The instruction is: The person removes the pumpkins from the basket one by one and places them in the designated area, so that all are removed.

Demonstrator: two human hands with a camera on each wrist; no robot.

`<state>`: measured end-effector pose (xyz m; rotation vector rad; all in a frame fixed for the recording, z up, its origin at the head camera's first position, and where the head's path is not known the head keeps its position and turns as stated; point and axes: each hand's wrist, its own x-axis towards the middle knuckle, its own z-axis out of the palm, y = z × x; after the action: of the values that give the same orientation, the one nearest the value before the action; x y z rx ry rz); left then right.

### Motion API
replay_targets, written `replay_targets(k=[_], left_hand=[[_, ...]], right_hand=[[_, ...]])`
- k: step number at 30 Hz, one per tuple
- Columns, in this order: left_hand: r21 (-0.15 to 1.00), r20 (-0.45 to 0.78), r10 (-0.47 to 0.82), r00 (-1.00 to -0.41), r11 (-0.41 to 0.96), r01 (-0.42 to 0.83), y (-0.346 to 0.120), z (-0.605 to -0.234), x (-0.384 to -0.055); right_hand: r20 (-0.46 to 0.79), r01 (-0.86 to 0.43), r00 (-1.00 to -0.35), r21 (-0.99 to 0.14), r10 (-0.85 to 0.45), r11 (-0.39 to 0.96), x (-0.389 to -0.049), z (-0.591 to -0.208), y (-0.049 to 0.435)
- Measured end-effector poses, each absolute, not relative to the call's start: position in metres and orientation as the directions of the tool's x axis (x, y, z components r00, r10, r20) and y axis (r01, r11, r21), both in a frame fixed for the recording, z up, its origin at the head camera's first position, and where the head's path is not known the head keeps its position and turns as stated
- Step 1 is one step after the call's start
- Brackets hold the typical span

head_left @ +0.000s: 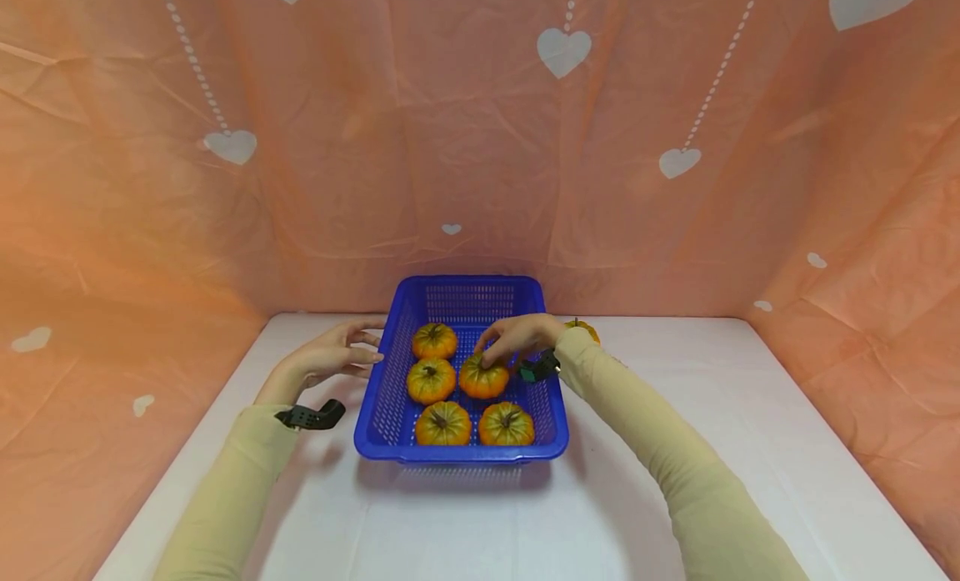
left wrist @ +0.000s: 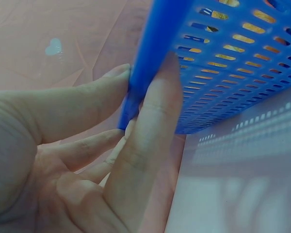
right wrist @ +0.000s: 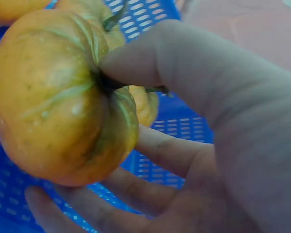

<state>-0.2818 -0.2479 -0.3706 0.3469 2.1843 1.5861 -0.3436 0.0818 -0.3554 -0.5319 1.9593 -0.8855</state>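
Observation:
A blue plastic basket (head_left: 461,454) with slotted walls stands on the table, several small orange-green pumpkins inside it. My right hand (head_left: 517,335) reaches into the basket's right half and grips one pumpkin (head_left: 483,378). In the right wrist view the thumb presses beside the stem of that pumpkin (right wrist: 53,97), and the fingers curl under it. My left hand (head_left: 330,356) is at the basket's left wall. Up close in the left wrist view, its thumb and forefinger pinch the blue rim (left wrist: 153,53). Pumpkins seen in the basket include a back one (head_left: 434,341) and a front-right one (head_left: 507,424).
Another pumpkin (head_left: 583,328) sits outside the basket on the right, mostly hidden behind my right wrist. The white tabletop (head_left: 750,431) spreads to both sides. An orange curtain (head_left: 480,147) with white hearts hangs behind and at the sides.

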Motion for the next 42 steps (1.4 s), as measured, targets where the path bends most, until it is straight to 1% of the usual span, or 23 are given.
replay_targets(k=[6,15,22,32,38,42], left_hand=[[0.943,-0.187,0.428,-0.884,0.33,-0.04,-0.247,-0.371,-0.281],[0.946,-0.188,0.431,-0.883,0.32,-0.045,-0.247,-0.373,-0.283],[0.946,-0.184,0.43,-0.884,0.323,-0.04,-0.247,-0.374,-0.284],[0.943,-0.176,0.444,-0.879,0.332,-0.022,-0.248,-0.375,-0.284],[0.938,-0.198,0.433,-0.879,0.343,-0.042,-0.248,-0.374,-0.285],[0.939,-0.187,0.44,-0.878,0.344,-0.028,-0.247,-0.374,-0.285]], right_hand=[[-0.484,-0.028,-0.531,-0.81,-0.696,0.585,-0.346,-0.346,0.091],[-0.379,-0.076,-0.593,-0.852,-0.71,0.518,-0.345,-0.331,0.104],[-0.305,-0.078,-0.645,-0.886,-0.701,0.457,-0.343,-0.318,0.116],[-0.191,-0.065,-0.746,-0.932,-0.638,0.356,-0.34,-0.308,0.14],[-0.157,-0.089,-0.782,-0.93,-0.603,0.358,-0.338,-0.304,0.159],[-0.139,-0.083,-0.803,-0.937,-0.58,0.339,-0.337,-0.301,0.172]])
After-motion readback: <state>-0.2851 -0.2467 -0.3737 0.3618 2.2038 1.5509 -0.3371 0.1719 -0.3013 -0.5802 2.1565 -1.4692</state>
